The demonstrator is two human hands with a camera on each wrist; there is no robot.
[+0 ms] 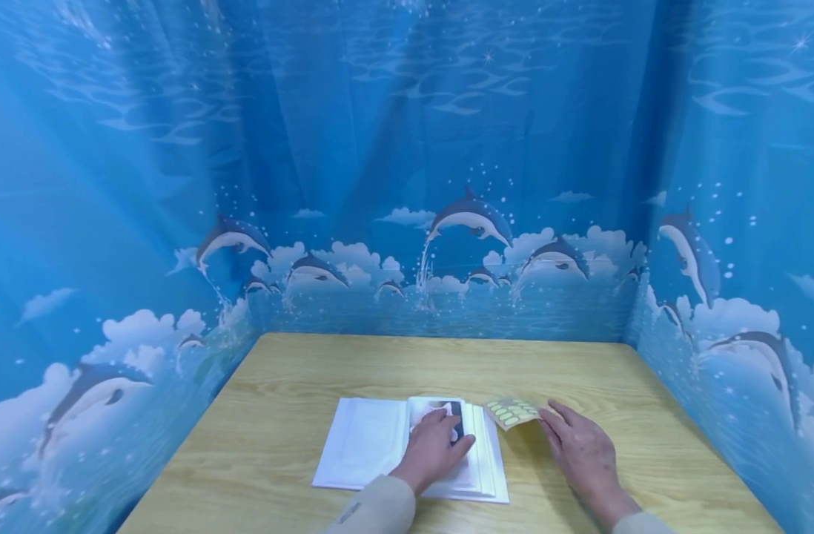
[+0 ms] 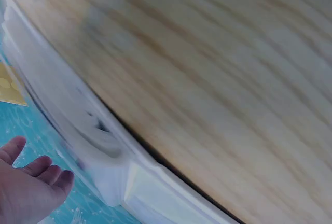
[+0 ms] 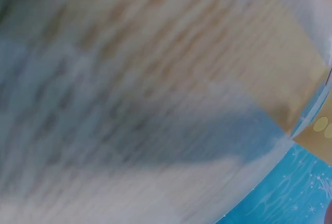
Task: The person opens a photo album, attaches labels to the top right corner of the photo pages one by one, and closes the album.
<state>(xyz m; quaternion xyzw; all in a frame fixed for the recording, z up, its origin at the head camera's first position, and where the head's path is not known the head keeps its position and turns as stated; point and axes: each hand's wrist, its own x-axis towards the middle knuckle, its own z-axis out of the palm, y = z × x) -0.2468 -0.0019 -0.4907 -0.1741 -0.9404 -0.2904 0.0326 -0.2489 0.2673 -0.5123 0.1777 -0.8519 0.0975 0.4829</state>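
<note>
A white album (image 1: 363, 441) lies spread on the table, with a photo (image 1: 457, 436) on its right-hand page. My left hand (image 1: 434, 449) is over that photo, its fingers loosely extended and the thumb out to the side. Just right of the album, my right hand (image 1: 586, 451) pinches the edge of a sheet of yellow-green oval stickers (image 1: 511, 414) between thumb and fingers. The sheet is tilted, its left corner near the album's right edge. In the left wrist view the hand (image 2: 31, 190) shows beside the album (image 2: 67, 89); the right wrist view catches part of the sticker sheet (image 3: 319, 140).
A light wood-grain table (image 1: 300, 371) carries everything. Blue curtains printed with dolphins (image 1: 470, 215) enclose its back and both sides, close to the table edges.
</note>
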